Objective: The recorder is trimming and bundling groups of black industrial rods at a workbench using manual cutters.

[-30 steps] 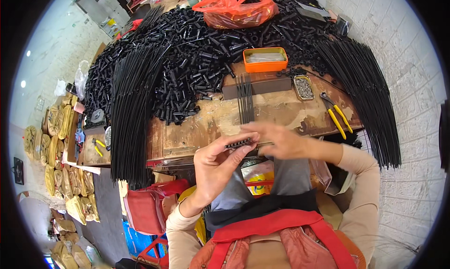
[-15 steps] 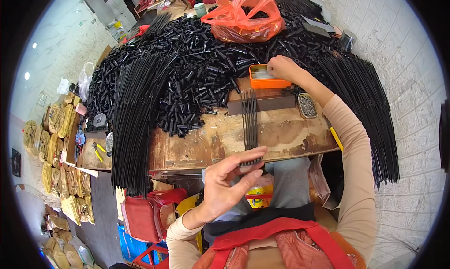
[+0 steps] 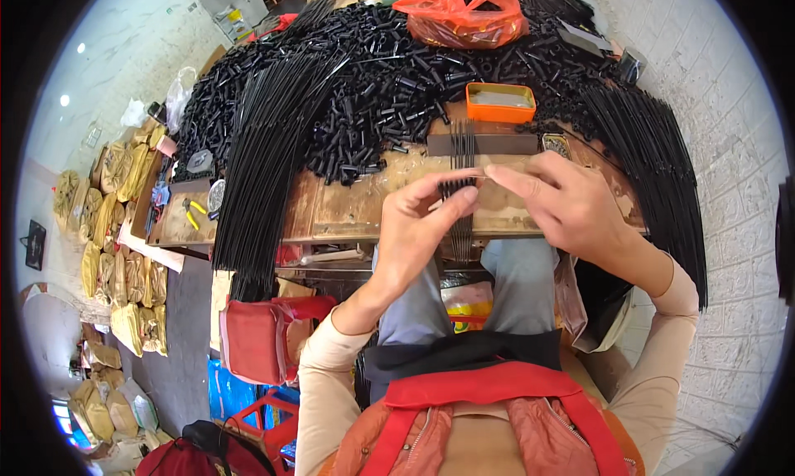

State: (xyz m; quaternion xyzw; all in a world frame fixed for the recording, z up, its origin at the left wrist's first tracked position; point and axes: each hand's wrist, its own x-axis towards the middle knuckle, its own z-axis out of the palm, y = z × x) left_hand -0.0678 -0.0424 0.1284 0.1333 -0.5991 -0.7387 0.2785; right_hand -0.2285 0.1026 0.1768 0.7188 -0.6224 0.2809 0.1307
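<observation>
My left hand (image 3: pixel 414 231) grips a small row of thin black rods (image 3: pixel 462 219) between thumb and fingers, above the table's front edge. The rods' far ends lean across a dark brown block (image 3: pixel 505 144). Beside it, my right hand (image 3: pixel 575 201) is closed in a pinch, its fingertips meeting the left fingertips at the rods. A thin pale sliver seems to show between the fingertips, too small to name. Just beyond the block stands an orange box (image 3: pixel 501 112) with thin, pale, clear-looking pieces inside.
Small black tubular parts (image 3: pixel 364 103) form a large heap over the wooden table (image 3: pixel 331 211). Long black rod bundles hang over the edge at left (image 3: pixel 261 169) and right (image 3: pixel 650 153). A red plastic bag (image 3: pixel 468 20), yellow-handled pliers (image 3: pixel 194 214) and a small metal tray (image 3: pixel 556 144) are there too.
My right hand has left the orange box and come back to the left hand's fingertips. The view has shifted, so the table sits higher in the picture.
</observation>
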